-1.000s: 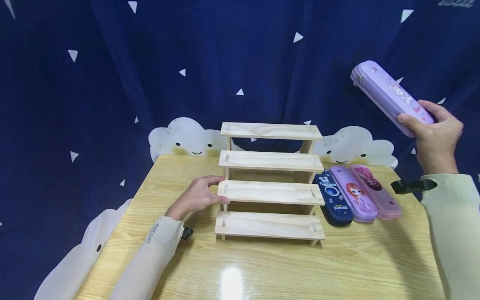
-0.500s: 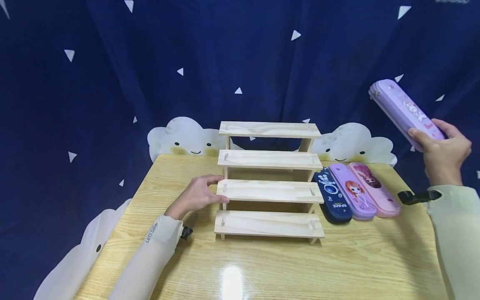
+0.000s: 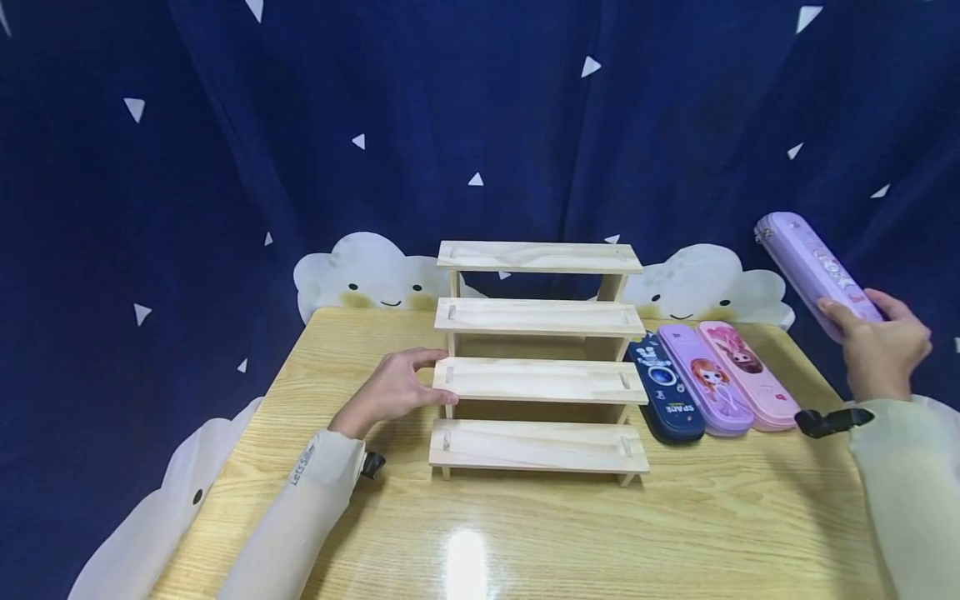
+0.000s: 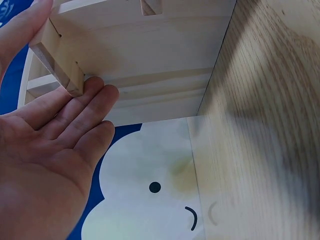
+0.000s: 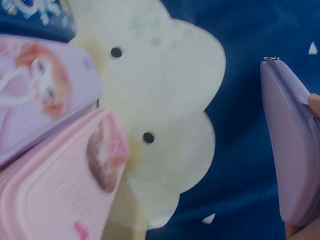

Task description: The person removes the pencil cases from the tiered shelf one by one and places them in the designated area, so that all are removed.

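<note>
In the head view a stepped wooden shelf rack [image 3: 540,379] stands on the table. My left hand [image 3: 396,386] holds the left end of its second-lowest board, thumb at the front edge and fingers at the back. The left wrist view shows the thumb and fingers of that hand [image 4: 60,130] on either side of the board's end [image 4: 60,62]. Raised at the right, my right hand [image 3: 885,346] grips the lower end of a lilac zippered pencil case [image 3: 821,271], tilted up to the left. The same pencil case [image 5: 292,150] appears at the right of the right wrist view.
Beside the rack lie three pencil cases in a row: a navy space one [image 3: 666,392], a purple one with a doll [image 3: 705,379] and a pink one [image 3: 750,375]. A dark blue curtain [image 3: 420,100] with clouds hangs behind the wooden table [image 3: 540,533].
My right hand has lowered the lilac pencil case, shifting it a little to the right and closer to the row of cases. The left hand has stayed at the rack.
</note>
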`<state>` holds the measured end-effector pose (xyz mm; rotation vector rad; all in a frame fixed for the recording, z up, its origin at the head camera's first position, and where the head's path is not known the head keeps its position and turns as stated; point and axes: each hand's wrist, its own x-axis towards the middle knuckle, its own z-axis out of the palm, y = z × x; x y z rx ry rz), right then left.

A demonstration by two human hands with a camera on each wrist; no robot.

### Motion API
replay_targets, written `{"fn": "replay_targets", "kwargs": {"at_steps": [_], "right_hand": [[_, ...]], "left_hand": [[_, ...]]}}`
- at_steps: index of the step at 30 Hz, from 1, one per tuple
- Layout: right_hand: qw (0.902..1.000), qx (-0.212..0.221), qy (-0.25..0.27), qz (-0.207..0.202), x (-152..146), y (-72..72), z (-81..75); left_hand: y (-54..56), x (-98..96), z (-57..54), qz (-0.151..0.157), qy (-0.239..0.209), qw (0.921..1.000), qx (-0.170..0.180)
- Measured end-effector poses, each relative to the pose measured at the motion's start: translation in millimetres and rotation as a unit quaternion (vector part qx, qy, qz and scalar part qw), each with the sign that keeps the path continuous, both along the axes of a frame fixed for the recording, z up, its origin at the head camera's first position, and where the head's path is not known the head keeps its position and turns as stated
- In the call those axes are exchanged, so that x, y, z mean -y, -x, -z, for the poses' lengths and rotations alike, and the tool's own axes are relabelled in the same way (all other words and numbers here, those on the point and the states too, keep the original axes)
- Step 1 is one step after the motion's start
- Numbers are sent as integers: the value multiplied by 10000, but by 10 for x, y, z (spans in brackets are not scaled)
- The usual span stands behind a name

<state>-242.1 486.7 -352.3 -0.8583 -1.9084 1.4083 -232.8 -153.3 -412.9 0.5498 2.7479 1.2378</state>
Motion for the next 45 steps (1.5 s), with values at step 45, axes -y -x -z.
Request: {"fn": "replay_targets", "kwargs": {"at_steps": [45], "right_hand": [[9545, 2480, -1338, -979, -403, -249, 1063]], "left_hand": [[-29, -2, 13, -90, 134, 9999, 13]]}}
